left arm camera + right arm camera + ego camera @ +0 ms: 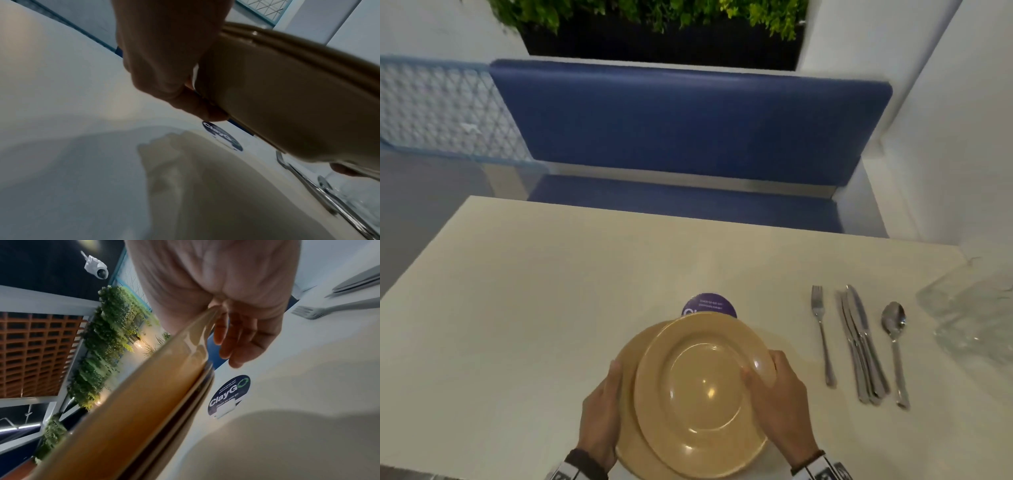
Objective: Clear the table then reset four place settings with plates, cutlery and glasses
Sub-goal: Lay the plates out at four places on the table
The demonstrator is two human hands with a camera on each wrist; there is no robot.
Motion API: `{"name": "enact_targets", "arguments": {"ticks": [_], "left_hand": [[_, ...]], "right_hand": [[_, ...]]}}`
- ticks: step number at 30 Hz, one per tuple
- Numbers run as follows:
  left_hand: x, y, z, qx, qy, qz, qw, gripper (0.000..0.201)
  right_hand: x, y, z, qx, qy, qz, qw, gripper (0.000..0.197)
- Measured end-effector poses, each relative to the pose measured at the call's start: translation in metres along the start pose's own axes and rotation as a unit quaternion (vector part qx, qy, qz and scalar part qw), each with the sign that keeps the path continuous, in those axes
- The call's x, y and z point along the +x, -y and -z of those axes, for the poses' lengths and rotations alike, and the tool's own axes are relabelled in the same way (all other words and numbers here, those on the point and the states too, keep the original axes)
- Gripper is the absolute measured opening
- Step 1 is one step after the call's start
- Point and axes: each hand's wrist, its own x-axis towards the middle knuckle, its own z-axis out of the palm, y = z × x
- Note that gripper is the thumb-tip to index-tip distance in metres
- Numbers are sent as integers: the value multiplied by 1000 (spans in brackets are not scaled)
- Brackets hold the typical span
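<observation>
So on the left, the left hand (599, 416) is curled round the left rim of a stack of glossy tan round plates (698, 394), thumb on top and fingers tucked under the bottom plate, at least going by the left wrist view. The stack is held up off the cream-white table (534, 291), over the near edge about mid-table, and half covers a round purple sticker (709, 304). The top plate sits shifted toward the right and far side, so it isn't nested square. The right hand (779, 397) clamps the right rim, thumb over the top plate's lip and fingers spread below. I'd guess these are stiff and fairly heavy as a stack, breakable if they're ceramic, though I can't tell the material, and that glaze looks slick, so the top one could skate. Opposite rims with fingers underneath seems the right hold, kept level. Further right lie a steel fork (822, 334), a bundle of steel knives (861, 346), a steel spoon (894, 346), and some blurry clear glassware (972, 315) at the edge.
</observation>
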Motion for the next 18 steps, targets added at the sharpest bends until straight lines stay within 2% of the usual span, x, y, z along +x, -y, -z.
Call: {"name": "enact_targets", "arguments": {"ticks": [2, 5, 7, 11, 12, 14, 16, 18], "left_hand": [[7, -7, 28, 13, -13, -7, 1000, 47], [19, -25, 87, 47, -58, -39, 996, 43], [34, -39, 133, 75, -110, -56, 989, 56], [91, -53, 232, 35, -212, -36, 976, 88], [109, -53, 253, 42, -222, -24, 974, 95], [133, -55, 279, 34, -208, -32, 977, 96], [142, -62, 286, 8, -207, -52, 977, 95], [147, -67, 286, -36, -200, -38, 978, 97]], "right_hand": [[-4, 10, -15, 20, -1, 4, 1000, 12], [-12, 20, -36, 76, -25, -27, 996, 11], [-17, 18, -51, 91, -58, -68, 992, 16], [-28, -4, -94, 57, -110, -164, 979, 25], [-30, -9, -104, 44, -117, -177, 976, 26], [-34, -16, -118, 28, -131, -191, 972, 29], [-37, -19, -124, 1, -130, -194, 972, 35], [-42, -18, -124, -32, -100, -197, 975, 38]]}}
